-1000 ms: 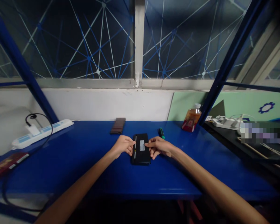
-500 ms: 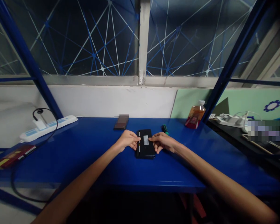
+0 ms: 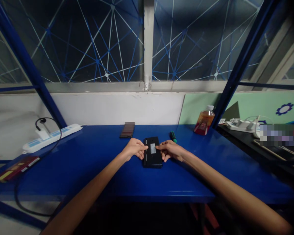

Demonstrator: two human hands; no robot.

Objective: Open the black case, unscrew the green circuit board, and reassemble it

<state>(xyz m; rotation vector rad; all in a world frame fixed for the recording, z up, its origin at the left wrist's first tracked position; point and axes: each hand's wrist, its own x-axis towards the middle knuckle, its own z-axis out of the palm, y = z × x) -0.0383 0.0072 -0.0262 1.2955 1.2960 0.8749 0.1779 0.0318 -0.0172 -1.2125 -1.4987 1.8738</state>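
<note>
A flat black device [image 3: 152, 158] with a small white label lies on the blue table [image 3: 88, 163], straight ahead of me. My left hand [image 3: 133, 149] rests at its left edge, fingers curled and the fingertips pressing on the top. My right hand [image 3: 170, 150] sits at its right edge in the same way, the forefinger reaching toward the label. Both hands touch the device while it stays flat on the table.
A dark phone [image 3: 127, 130] lies behind the device, a green-handled screwdriver [image 3: 172, 136] to its right. A bottle of amber liquid [image 3: 203, 120] stands by the blue post. A white power strip [image 3: 51, 137] with a black cable sits at left, a red box [image 3: 16, 167] nearer.
My hands and the device have barely moved; the fingertips have closed in slightly toward the label. The view itself shifted a little.
</note>
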